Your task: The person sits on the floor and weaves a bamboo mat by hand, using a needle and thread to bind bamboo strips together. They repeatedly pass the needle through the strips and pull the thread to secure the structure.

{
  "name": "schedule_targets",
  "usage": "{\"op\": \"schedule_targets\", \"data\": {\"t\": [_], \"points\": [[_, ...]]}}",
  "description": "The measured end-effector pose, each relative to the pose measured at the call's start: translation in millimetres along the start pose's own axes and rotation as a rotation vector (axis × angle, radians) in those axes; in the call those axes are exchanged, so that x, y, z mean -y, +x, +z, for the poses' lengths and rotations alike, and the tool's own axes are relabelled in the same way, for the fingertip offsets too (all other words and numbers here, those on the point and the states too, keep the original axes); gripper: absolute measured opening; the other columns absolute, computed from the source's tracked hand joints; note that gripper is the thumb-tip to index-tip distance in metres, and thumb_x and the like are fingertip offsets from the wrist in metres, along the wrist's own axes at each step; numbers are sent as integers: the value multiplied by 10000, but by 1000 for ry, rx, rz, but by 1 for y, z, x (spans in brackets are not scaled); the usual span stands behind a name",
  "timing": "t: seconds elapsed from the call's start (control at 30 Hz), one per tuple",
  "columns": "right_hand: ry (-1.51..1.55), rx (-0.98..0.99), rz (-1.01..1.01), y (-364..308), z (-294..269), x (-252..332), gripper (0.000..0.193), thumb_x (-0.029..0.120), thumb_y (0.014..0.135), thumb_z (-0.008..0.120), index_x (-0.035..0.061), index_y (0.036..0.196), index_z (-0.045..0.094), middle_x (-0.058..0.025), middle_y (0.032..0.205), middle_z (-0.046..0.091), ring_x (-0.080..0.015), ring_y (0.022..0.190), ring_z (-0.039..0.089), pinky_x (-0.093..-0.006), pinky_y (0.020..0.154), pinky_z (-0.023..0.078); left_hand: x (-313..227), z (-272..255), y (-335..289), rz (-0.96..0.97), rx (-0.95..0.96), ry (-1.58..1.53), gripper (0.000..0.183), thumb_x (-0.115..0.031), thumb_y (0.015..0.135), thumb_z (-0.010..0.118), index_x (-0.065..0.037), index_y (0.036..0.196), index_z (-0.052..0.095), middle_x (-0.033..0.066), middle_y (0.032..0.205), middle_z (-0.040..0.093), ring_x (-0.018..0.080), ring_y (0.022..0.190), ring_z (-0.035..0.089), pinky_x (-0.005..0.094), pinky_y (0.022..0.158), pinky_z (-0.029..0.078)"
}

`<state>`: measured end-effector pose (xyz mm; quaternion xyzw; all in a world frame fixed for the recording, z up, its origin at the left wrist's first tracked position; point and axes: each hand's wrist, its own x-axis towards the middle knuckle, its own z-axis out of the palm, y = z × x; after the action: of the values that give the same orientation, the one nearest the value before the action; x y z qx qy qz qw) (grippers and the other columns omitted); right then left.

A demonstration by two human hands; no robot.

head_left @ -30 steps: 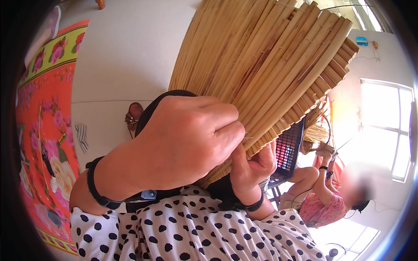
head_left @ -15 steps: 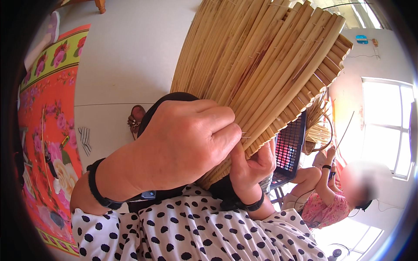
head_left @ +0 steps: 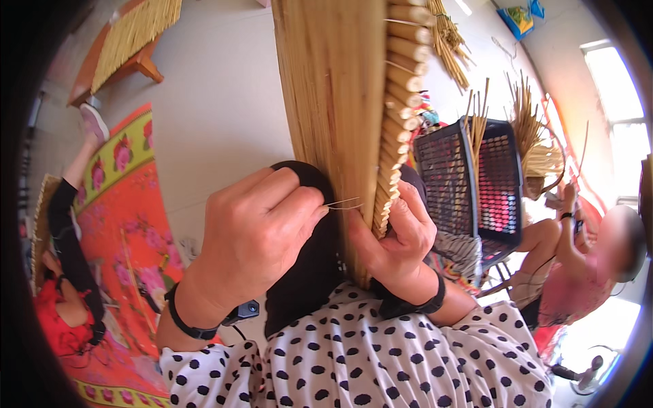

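A mat of straw-coloured reed stalks point(head_left: 326, 88) bound side by side stands over my lap, with a row of cut round ends point(head_left: 401, 112) along its right edge. My right hand point(head_left: 401, 241) pinches the near end of this edge between thumb and fingers. To the left of the mat, my left hand point(head_left: 262, 221) is closed in a pinch on thin pale thread. Two fine strands of the thread point(head_left: 345, 202) run from its fingertips to the mat beside my right thumb. Whether a needle is among them, I cannot tell.
A dark plastic basket point(head_left: 445, 173) with reed stalks stands at right, near a seated person point(head_left: 571, 272). Another person point(head_left: 68, 306) sits at left by a red floral cloth point(head_left: 136, 197). A wooden bench point(head_left: 129, 54) with a reed mat is at far left.
The mat has turned from leaning right to nearly upright, its cut ends now facing more toward me. My left hand has drawn away leftward, with longer strands showing.
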<state>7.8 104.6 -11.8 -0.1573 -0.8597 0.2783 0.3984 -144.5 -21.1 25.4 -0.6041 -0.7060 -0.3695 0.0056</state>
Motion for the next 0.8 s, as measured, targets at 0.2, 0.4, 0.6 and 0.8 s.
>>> {"op": "schedule_targets", "data": {"t": [0.2,0.4,0.6,0.8], "points": [[124,-57,58,-3,10,2,506,-47,639,765,-14,1139,692,-135,1027,686,-277,742,628,-342,654,526,-9,-16,-1,-82,177,18,140,-4,796,736,-36,897,645,93,668,559,274,589,582,384,518,457],[342,-61,183,-13,13,0,603,-27,611,786,29,1202,683,-95,1030,631,-235,753,627,-329,642,535,-15,-29,4,-231,331,-61,121,23,847,694,-5,960,663,129,736,651,274,593,628,358,545,483],[459,37,204,-14,3,-4,660,16,593,806,51,1242,693,-98,1029,611,-207,779,629,-304,677,536,-27,-38,3,-302,376,68,135,9,829,720,-11,963,720,125,703,660,244,601,656,316,544,479],[521,20,184,-18,5,-13,703,22,574,775,28,1264,645,-85,1075,601,-220,801,609,-329,617,541,-28,-33,3,-406,374,59,71,-6,831,724,10,895,697,117,675,655,237,558,639,315,528,468]]}}
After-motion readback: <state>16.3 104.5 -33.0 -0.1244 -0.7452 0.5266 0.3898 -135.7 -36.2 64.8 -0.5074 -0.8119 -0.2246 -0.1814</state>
